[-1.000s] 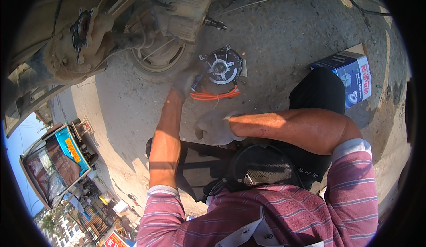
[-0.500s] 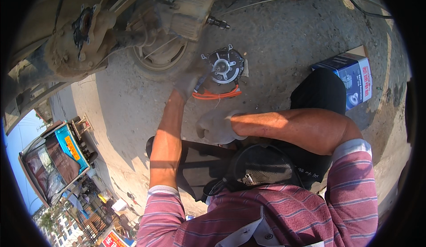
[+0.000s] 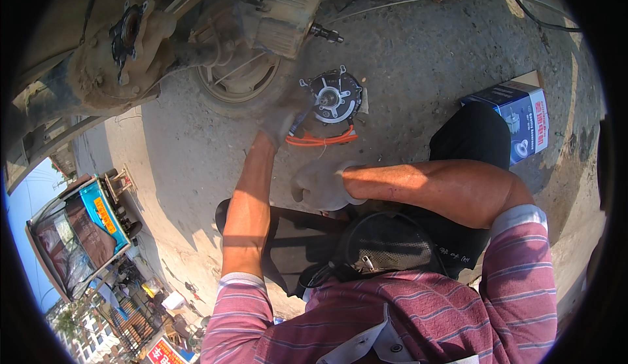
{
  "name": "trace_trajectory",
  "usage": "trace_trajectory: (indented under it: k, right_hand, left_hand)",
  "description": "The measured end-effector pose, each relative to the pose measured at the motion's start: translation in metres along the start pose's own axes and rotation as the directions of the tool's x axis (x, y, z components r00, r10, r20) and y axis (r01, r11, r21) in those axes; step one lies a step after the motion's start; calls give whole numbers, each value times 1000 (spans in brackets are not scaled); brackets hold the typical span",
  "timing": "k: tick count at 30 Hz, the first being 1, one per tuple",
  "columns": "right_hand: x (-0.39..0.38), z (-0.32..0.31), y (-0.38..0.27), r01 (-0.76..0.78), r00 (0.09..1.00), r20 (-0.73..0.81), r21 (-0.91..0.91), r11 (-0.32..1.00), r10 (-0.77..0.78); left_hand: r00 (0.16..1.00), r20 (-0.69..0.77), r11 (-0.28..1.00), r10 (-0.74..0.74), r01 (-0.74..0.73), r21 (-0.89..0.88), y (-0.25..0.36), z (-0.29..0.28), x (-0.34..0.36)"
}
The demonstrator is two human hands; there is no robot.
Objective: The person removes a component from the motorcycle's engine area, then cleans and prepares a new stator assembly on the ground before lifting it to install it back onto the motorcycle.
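Observation:
On the ground ahead of me lies a round black electric motor with silver bracket arms on its face and a shaft hub at its centre. A loop of orange cable is tied against its near side. My left hand, in a grey glove, reaches to the motor's left side, by the cable's dark end. Shadow hides its fingers, so its grip cannot be made out. Closer to me, my right hand, gloved too, is curled closed above the ground; whatever it may hold is hidden.
A vehicle's dusty axle, a wheel and a ribbed housing with a protruding shaft hang over the upper left. A blue and white carton stands right, beside my knee. A blue three-wheeler is parked far left.
The view has shifted slightly. Both hands stay in nearly the same places, left by the motor and right closed; nothing has visibly been picked up or let go.

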State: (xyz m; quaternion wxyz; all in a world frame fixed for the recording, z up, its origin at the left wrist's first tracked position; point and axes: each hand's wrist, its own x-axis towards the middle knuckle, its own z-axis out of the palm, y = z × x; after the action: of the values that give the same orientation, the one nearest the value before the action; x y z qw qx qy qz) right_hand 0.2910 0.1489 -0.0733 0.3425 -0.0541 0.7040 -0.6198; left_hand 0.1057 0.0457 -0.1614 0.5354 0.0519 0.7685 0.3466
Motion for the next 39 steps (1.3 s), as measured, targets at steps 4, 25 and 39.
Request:
trace_trajectory:
  k: [4,25,39]
  right_hand:
    - [1,1,2,-16,1000,7,37,999,16]
    - [-5,-6,-3,-4,1000,25,-43,999,5]
    - [0,-5,-1,-21,999,24,-139,990,25]
  left_hand:
    - [1000,18,998,9,-7,-70,-16,-8,13]
    - [999,-27,997,17,-15,81,9,6,-11]
    - [986,50,945,161,-168,282,-21,-2,4]
